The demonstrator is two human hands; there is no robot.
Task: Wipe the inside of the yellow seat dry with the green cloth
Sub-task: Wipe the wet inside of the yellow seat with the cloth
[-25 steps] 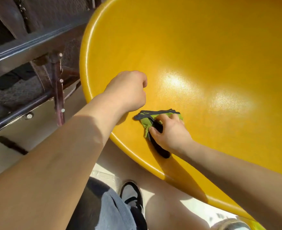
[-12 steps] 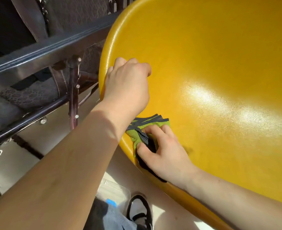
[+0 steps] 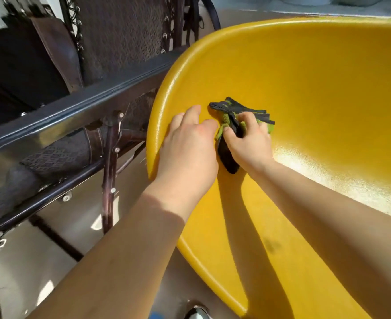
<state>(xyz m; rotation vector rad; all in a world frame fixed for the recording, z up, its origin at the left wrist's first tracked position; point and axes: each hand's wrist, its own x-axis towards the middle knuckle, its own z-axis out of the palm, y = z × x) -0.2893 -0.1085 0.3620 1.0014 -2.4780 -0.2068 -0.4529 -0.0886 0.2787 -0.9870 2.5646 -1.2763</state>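
The yellow seat is a big glossy plastic shell filling the right of the view, its rim curving down the middle. A green cloth with dark grey edging lies bunched on the inner wall near the left rim. My right hand is closed on the cloth and presses it against the seat. My left hand rests on the seat's left rim just beside the cloth, fingers spread over the surface, holding nothing.
A dark metal-framed chair with brown woven fabric stands close against the seat's left side. Pale floor lies below, and the tip of a shoe shows at the bottom edge.
My right hand has slid the cloth up and further into the seat, away from the lower rim. My left hand has uncurled from a fist and now lies flat on the rim.
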